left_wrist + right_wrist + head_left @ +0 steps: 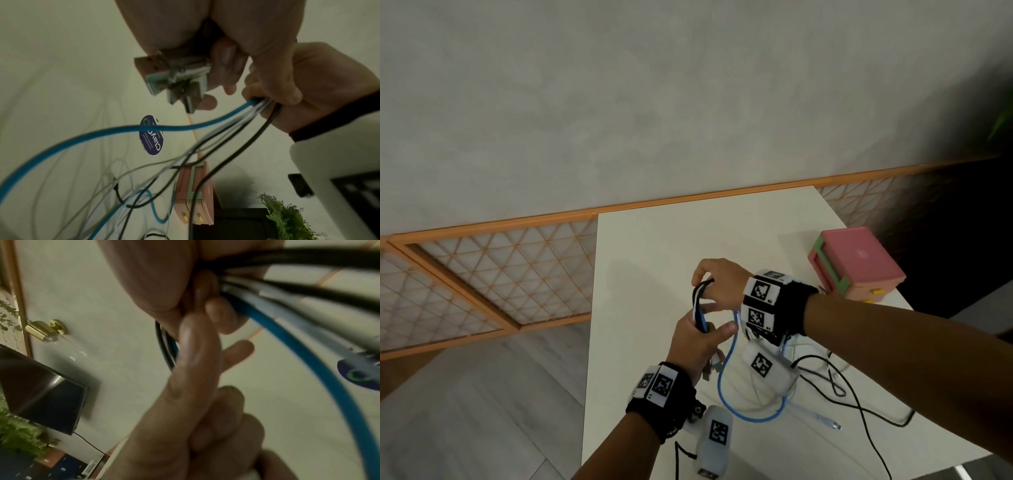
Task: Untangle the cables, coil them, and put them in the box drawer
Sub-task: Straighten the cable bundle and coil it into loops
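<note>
Above the white table point(654, 240), both hands hold one folded bundle of cables point(700, 305) in black, white and blue. My left hand point(709, 334) grips its lower part, and several metal USB plugs point(176, 78) stick out below the palm. My right hand point(705, 284) pinches the top bend of the bundle. A blue cable point(736, 404) hangs from the hands in a wide loop down to the table. Thin black cable point(859, 394) and white strands trail loose on the tabletop. The pink drawer box point(856, 263) stands at the table's far right, behind my right wrist.
Yellow knobs point(876, 292) show on the box front, and I cannot tell whether a drawer is open. A loose plug end point(834, 426) lies on the table at the right. A green plant point(287, 216) stands off the right side. A latticed orange-framed panel point(500, 274) runs along the wall behind.
</note>
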Demonstrator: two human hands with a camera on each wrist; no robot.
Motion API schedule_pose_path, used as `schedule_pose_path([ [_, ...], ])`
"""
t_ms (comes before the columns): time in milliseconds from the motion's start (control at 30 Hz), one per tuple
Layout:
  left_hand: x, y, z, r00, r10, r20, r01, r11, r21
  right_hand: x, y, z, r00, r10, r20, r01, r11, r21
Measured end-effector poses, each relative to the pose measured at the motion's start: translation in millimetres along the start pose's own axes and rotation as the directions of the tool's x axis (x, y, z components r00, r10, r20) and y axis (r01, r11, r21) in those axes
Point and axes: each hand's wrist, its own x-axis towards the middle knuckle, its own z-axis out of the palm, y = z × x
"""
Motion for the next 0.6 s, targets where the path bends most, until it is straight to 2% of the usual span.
schedule_pose_path([
  [100,2.9,3.7,-2.0,1.0,0.031,0.0,-0.03,0.999,0.042,-1.7,3.6,8.0,1.0,-0.012,0.006,0.011,0.981,0.193],
  [233,8.7,5.4,-1.4,0.998,0.065,-0.015,-0.061,0.979,0.192,-5.7,10.8,17.3,0.999,-0.035,-0.033,0.045,0.918,0.394],
  [400,12.0,9.1,0.4,0.999,0.019,-0.04,-0.008,0.968,0.251,-7.0,12.9,22.9,0.994,-0.062,-0.088,0.09,0.927,0.363],
  [533,15.2,6.4,-0.6,0.997,-0.03,-0.075,0.051,0.957,0.285,-8.9,10.9,24.1,0.997,-0.063,-0.033,0.071,0.94,0.334],
  [600,16.3,7.2,-0.7,0.998,-0.019,-0.06,0.036,0.953,0.301,-9.1,10.7,24.5,0.998,-0.055,-0.028,0.061,0.918,0.392],
])
